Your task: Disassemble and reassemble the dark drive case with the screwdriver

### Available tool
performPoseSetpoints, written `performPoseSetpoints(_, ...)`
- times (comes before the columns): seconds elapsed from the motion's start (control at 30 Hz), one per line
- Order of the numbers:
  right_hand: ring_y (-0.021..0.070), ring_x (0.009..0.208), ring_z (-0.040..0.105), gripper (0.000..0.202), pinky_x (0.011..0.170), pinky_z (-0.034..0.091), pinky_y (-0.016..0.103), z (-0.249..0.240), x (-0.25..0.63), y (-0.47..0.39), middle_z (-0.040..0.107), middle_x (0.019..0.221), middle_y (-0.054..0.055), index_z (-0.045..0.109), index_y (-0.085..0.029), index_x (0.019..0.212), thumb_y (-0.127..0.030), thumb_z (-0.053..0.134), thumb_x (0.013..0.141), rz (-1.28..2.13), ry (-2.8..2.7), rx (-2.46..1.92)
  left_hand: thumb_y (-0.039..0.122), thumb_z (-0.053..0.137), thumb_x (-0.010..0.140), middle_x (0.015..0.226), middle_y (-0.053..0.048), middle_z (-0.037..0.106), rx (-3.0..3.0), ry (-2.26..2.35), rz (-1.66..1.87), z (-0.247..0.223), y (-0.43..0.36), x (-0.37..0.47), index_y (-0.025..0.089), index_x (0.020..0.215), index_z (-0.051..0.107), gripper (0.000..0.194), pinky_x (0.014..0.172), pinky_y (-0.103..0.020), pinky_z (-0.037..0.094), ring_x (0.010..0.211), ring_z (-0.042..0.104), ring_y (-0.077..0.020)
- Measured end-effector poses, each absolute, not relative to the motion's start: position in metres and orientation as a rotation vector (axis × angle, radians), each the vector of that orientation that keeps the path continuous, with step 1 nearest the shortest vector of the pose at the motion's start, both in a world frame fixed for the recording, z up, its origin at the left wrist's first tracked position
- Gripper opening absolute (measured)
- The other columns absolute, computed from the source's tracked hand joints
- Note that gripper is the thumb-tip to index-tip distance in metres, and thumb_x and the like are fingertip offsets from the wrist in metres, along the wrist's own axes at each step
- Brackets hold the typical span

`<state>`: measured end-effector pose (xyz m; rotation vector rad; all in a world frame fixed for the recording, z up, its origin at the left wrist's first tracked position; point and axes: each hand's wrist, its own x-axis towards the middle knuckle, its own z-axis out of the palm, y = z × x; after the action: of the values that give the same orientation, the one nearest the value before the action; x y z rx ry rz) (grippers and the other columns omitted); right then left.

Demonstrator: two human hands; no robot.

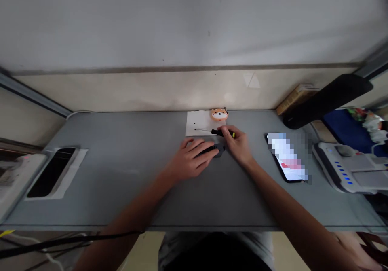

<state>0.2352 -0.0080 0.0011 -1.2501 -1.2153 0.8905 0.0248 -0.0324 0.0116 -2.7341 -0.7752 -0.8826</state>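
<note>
My right hand (236, 141) grips a screwdriver (216, 132) by its black and yellow-green handle. Its thin metal shaft points left, with the tip over a sheet of white paper (191, 117). A tiny dark speck (194, 123), too small to name, lies on the paper near the tip. My left hand (194, 157) is curled over a small black object (218, 149) on the desk. The fingers cover much of that object, so its kind is unclear. An orange and white animal-face case (219, 114) sits at the paper's back right corner.
On the grey desk (121, 166), a dark phone (53, 172) lies at the left, a lit phone (286, 157) at the right. Farther right are a white power strip (342, 168) with blue lights, a black cylinder-like object (327, 101) and books (295, 97). A wall closes the back.
</note>
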Motion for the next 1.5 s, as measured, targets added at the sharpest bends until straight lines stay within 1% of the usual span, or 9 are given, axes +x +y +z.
performPoseSetpoints(0.07, 0.0171, 0.073, 0.06, 0.038, 0.065, 0.044, 0.028, 0.002, 0.235, -0.008, 0.072, 0.078, 0.003, 0.079, -0.024, 0.078, -0.062, 0.073, 0.079, 0.882, -1.23, -1.235, 0.017, 0.051, 0.099, 0.113, -0.008, 0.075, -2.822, -0.799, -0.869, 0.014, -0.029, 0.02, 0.025, 0.125, 0.069, 0.033, 0.094, -0.036, 0.049, 0.103, 0.068, -0.021)
performPoseSetpoints(0.3, 0.0096, 0.044, 0.041, 0.057, 0.044, 0.031, 0.025, 0.007, 0.24, -0.006, 0.054, 0.056, -0.003, 0.07, -0.022, 0.071, -0.079, 0.064, 0.076, 1.035, -0.944, -1.269, 0.017, 0.057, 0.092, 0.118, -0.008, 0.072, -3.227, -1.184, -1.061, 0.022, -0.023, 0.007, 0.026, 0.129, 0.062, 0.038, 0.094, -0.036, 0.057, 0.108, 0.07, -0.0222)
performPoseSetpoints(0.53, 0.0086, 0.041, 0.042, 0.047, 0.04, 0.033, 0.026, 0.009, 0.25, 0.0, 0.055, 0.058, -0.002, 0.063, -0.021, 0.065, -0.066, 0.07, 0.076, 0.95, -0.753, -1.258, 0.037, 0.063, 0.096, 0.103, -0.006, 0.075, -3.167, -1.712, -1.291, 0.002, -0.006, 0.004, 0.023, 0.112, 0.065, 0.022, 0.072, -0.03, 0.06, 0.087, 0.073, -0.0189)
performPoseSetpoints(0.93, 0.0086, 0.039, 0.04, 0.036, 0.04, 0.031, 0.027, 0.015, 0.259, 0.001, 0.052, 0.055, -0.003, 0.061, -0.022, 0.061, -0.053, 0.068, 0.08, 0.883, -0.759, -1.262, 0.036, 0.055, 0.102, 0.111, -0.006, 0.072, -3.129, -1.573, -1.075, -0.009, -0.009, 0.01, 0.024, 0.12, 0.069, 0.026, 0.096, -0.039, 0.057, 0.107, 0.069, -0.0208)
performPoseSetpoints(1.0, 0.0084, 0.039, 0.04, 0.036, 0.04, 0.031, 0.027, 0.013, 0.26, 0.001, 0.054, 0.056, -0.002, 0.06, -0.022, 0.061, -0.052, 0.067, 0.081, 0.886, -0.76, -1.255, 0.039, 0.066, 0.096, 0.123, -0.007, 0.069, -3.188, -1.532, -0.98, -0.004, -0.011, 0.007, 0.027, 0.132, 0.063, 0.038, 0.098, -0.04, 0.056, 0.115, 0.067, -0.0235)
performPoseSetpoints(1.1, 0.0078, 0.04, 0.041, 0.033, 0.04, 0.031, 0.027, 0.01, 0.262, 0.002, 0.057, 0.059, -0.002, 0.061, -0.022, 0.062, -0.049, 0.067, 0.08, 0.904, -0.744, -1.251, 0.041, 0.09, 0.072, 0.135, -0.009, 0.061, -3.332, -1.426, -0.749, 0.006, -0.015, 0.003, 0.035, 0.15, 0.047, 0.089, 0.098, -0.041, 0.057, 0.124, 0.062, -0.0293)
performPoseSetpoints(1.13, 0.0077, 0.04, 0.041, 0.032, 0.041, 0.031, 0.027, 0.01, 0.263, 0.003, 0.057, 0.059, -0.002, 0.061, -0.022, 0.062, -0.048, 0.067, 0.08, 0.906, -0.741, -1.254, 0.038, 0.091, 0.071, 0.134, -0.009, 0.06, -3.333, -1.438, -0.718, 0.009, -0.017, 0.003, 0.037, 0.149, 0.047, 0.09, 0.098, -0.042, 0.056, 0.125, 0.062, -0.0297)
performPoseSetpoints(1.37, 0.0073, 0.038, 0.039, 0.032, 0.038, 0.029, 0.027, 0.015, 0.269, 0.005, 0.056, 0.058, -0.003, 0.06, -0.022, 0.061, -0.049, 0.071, 0.075, 0.911, -0.643, -1.219, 0.041, 0.077, 0.086, 0.122, -0.007, 0.065, -3.3, -1.418, -0.907, 0.013, -0.016, 0.006, 0.028, 0.127, 0.062, 0.046, 0.104, -0.043, 0.052, 0.117, 0.063, -0.0256)
performPoseSetpoints(1.5, 0.0074, 0.036, 0.036, 0.03, 0.035, 0.027, 0.027, 0.021, 0.27, 0.005, 0.054, 0.055, -0.004, 0.056, -0.023, 0.061, -0.046, 0.074, 0.069, 0.986, -0.575, -1.158, 0.036, 0.053, 0.1, 0.1, -0.005, 0.073, -3.177, -1.399, -1.008, 0.007, -0.011, 0.007, 0.023, 0.102, 0.069, 0.021, 0.096, -0.043, 0.054, 0.098, 0.069, -0.0226)
